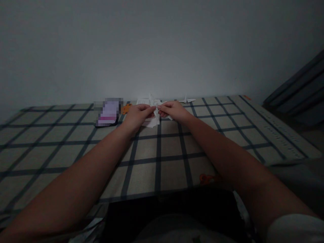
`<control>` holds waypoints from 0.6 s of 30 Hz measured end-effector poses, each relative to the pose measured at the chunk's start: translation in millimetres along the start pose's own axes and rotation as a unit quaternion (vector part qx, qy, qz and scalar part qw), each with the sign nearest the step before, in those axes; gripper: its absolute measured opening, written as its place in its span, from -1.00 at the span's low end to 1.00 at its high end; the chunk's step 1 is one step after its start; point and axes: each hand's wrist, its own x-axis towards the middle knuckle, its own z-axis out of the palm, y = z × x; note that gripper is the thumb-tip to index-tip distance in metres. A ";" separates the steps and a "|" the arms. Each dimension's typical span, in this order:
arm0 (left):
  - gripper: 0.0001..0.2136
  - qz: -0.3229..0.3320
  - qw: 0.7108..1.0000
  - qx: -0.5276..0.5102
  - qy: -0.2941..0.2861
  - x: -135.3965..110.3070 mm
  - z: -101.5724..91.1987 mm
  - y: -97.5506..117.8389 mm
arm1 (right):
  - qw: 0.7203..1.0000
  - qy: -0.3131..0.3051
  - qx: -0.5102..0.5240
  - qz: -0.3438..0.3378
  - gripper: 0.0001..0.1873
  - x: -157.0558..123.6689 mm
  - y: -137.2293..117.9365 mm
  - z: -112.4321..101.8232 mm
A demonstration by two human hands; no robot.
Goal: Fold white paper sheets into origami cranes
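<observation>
My left hand [141, 113] and my right hand [173, 109] meet over the far part of the table. Between their pinched fingertips is a piece of folded white paper [156, 110], with a pointed tip standing up behind the fingers. Its exact shape is partly covered by my fingers, and the light is dim. Loose white paper sheets [151, 123] lie beneath and behind my hands. Just to the right of my right hand, a folded paper crane [186, 100] sits near the wall.
A phone [108, 113] with a blurred screen is left of my hands, with a small orange item [126, 108] beside it. Orange handles, seemingly of scissors [207, 179], show at the near edge. A checked cloth [146, 162] covers the table; a wall [162, 50] stands behind.
</observation>
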 end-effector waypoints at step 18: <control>-0.69 -0.033 0.998 -0.054 -0.007 -4.7 4.8 8.9 | 0.999 -0.016 -0.035 -0.015 -0.78 -1.5 0.7 -0.7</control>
